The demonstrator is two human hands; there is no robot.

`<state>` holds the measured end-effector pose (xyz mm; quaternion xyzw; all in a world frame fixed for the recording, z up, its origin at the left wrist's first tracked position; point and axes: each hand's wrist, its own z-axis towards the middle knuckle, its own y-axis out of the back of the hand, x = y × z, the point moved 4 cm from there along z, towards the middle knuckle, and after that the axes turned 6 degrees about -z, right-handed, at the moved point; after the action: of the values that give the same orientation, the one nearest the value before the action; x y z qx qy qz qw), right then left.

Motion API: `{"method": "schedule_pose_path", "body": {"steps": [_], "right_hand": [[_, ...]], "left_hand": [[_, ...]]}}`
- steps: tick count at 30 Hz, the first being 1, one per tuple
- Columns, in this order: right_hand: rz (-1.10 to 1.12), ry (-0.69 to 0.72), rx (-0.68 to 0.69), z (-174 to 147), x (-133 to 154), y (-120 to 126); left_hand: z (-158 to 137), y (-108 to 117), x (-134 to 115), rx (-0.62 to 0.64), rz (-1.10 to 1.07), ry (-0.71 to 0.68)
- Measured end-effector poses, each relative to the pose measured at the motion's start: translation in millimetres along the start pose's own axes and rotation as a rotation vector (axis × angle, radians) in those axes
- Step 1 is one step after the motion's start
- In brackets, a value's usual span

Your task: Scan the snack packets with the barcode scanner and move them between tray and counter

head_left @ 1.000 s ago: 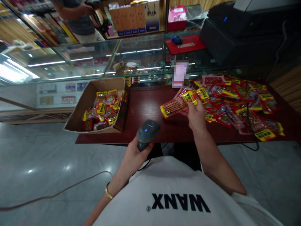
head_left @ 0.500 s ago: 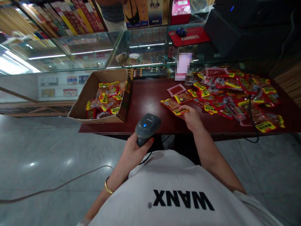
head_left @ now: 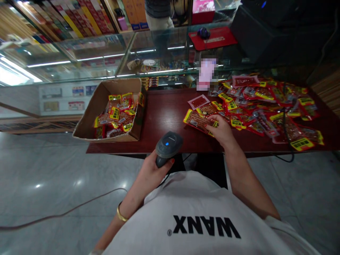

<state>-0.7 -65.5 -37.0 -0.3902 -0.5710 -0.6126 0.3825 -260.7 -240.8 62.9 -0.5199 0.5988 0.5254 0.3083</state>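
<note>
My left hand [head_left: 154, 170] is wrapped around the handle of a dark grey barcode scanner [head_left: 170, 144], which has a blue light on top. The scanner's head points up and to the right, just in front of the table edge. With its thumb on top, my right hand [head_left: 221, 131] grips a red and yellow snack packet [head_left: 196, 121] over the table, its yellow end facing left. Just beyond it lie another snack packet [head_left: 208, 109] and a pinkish clear-edged packet [head_left: 198, 102]. To the right spreads a pile of similar packets [head_left: 255, 99].
An open cardboard box [head_left: 136, 131] holding several snack packets stands at the left of the dark red table [head_left: 159, 106]. A blurred pink phone-like rectangle [head_left: 206, 74] is beyond. Behind are a glass display counter [head_left: 124, 53], a red mat [head_left: 225, 37] and a mouse [head_left: 203, 33]. A black cable [head_left: 284, 124] crosses the pile.
The packet at my right hand now shows a yellow band at its left end. My right hand has shifted slightly right and lower. The scanner has barely moved. A person behind the counter appears further right.
</note>
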Motion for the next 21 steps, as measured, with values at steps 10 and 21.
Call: {"method": "schedule_pose_path", "body": {"steps": [10, 21], "right_hand": [[-0.087, 0.091, 0.009, 9, 10, -4], [-0.166, 0.088, 0.032, 19, 19, -17]], "left_hand": [[-1, -3, -1, 0.113, 0.047, 0.012], [14, 5, 3, 0.077, 0.053, 0.035]]}}
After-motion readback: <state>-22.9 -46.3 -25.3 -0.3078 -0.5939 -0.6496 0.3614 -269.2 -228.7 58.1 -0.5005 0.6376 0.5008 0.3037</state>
